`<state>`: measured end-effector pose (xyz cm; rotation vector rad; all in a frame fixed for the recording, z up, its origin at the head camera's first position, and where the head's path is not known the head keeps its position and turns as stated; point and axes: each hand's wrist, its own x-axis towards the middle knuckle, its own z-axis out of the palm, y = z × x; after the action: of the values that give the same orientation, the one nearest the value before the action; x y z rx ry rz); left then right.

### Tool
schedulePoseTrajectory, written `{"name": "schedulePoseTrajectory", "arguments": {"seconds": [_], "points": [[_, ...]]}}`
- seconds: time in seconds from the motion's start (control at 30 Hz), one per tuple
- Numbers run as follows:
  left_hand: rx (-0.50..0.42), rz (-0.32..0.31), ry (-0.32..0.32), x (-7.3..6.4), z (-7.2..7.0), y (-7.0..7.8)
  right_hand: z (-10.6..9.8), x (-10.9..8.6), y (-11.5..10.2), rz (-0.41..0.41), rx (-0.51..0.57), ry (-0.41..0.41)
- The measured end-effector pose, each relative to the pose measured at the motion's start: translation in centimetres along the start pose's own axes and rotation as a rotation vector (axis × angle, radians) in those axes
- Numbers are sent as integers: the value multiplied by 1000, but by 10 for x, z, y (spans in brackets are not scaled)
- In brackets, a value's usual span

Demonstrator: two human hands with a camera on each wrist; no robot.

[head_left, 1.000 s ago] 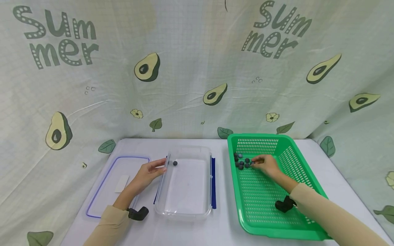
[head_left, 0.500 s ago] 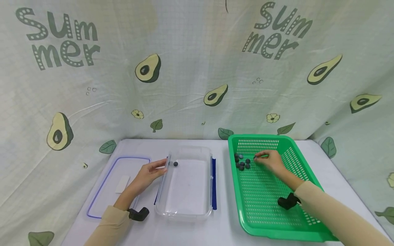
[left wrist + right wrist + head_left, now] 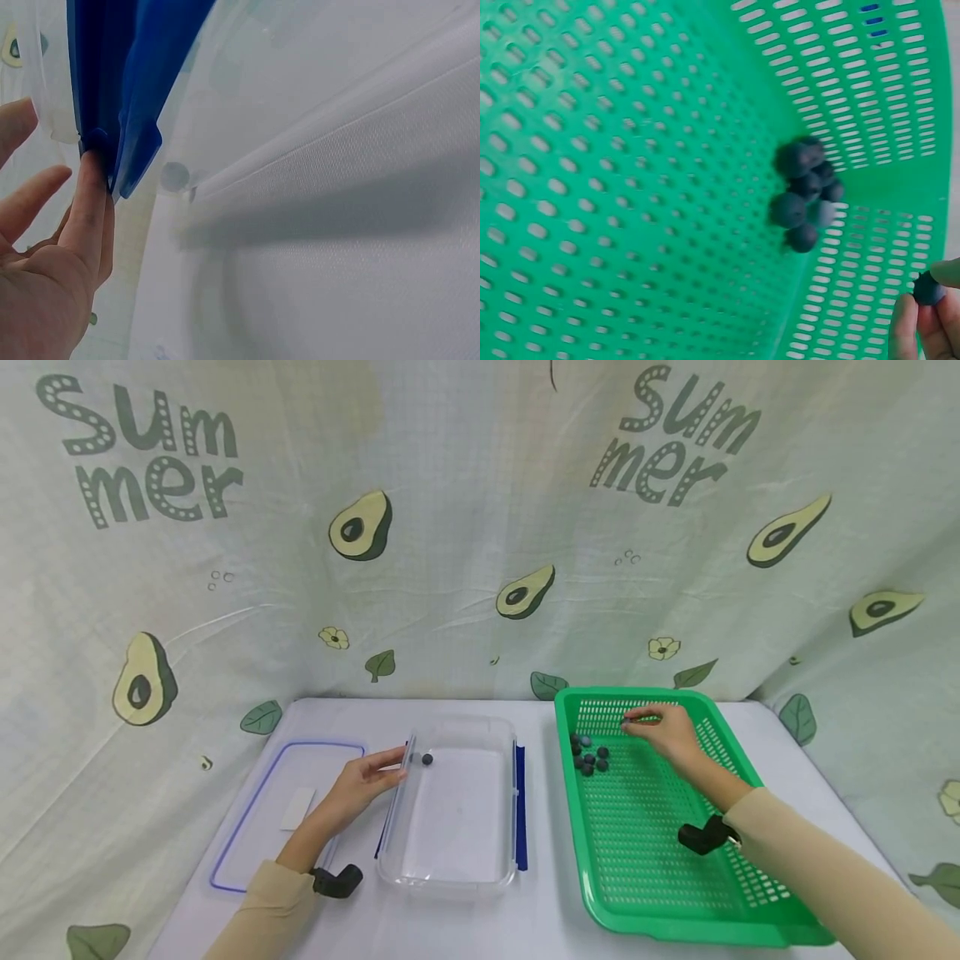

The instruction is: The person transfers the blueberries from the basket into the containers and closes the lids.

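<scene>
green plastic makes up the slotted basket (image 3: 637, 839) on the person's right, and most of the berries (image 3: 787, 210) lie in it, bunched by its left wall towards the far end. the right hand (image 3: 669, 739) is narrow, pinching one dark berry (image 3: 928, 289) between thumb and fingertips, over the far part of the basket. another berry (image 3: 427, 760) sits in the clear box (image 3: 459, 835), near its left side in the far half. the left hand (image 3: 363, 787) is fairly wide, gripping nothing, with fingertips touching the left blue flap (image 3: 142, 82) of the box (thumb well apart from it in the left wrist view).

judging by how things lie, the work looks to be near its start: one berry in the box, one pinched, the bunch in the basket touched by neither hand. the lid (image 3: 251, 810) is off, flat to the left of the box; a white slip (image 3: 297, 808) shows there, though whether on or under the lid i cannot tell. the right blue flap (image 3: 521, 810) juts out along the box's other side.

the surface (image 3: 551, 897) is white and smooth. behind it hangs a pale cloth (image 3: 450, 460) printed with avocados, leaves, small flowers and the word "summer", which hides the room beyond.
</scene>
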<state>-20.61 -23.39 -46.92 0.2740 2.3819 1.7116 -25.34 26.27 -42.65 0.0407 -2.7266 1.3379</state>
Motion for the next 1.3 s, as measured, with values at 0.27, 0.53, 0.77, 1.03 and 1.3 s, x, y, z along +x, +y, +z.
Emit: {"name": "schedulePoseTrajectory", "arguments": {"seconds": [0.27, 0.53, 0.77, 1.03, 1.3], "points": [[-2, -7, 6, 0, 0, -1, -10, 3, -18, 45, 59, -7], [48, -10, 27, -2, -6, -1, -11, 11, -34, 26, 94, -25], [-3, -4, -6, 2, -4, -5, -12, 11, -42, 32, 112, -20], [-3, -9, -1, 3, -1, -4, -11, 17, -56, 9, 130, -45], [-9, 20, -16, 1, -2, -2, -7, 28, -77, 1, 173, -48]]}}
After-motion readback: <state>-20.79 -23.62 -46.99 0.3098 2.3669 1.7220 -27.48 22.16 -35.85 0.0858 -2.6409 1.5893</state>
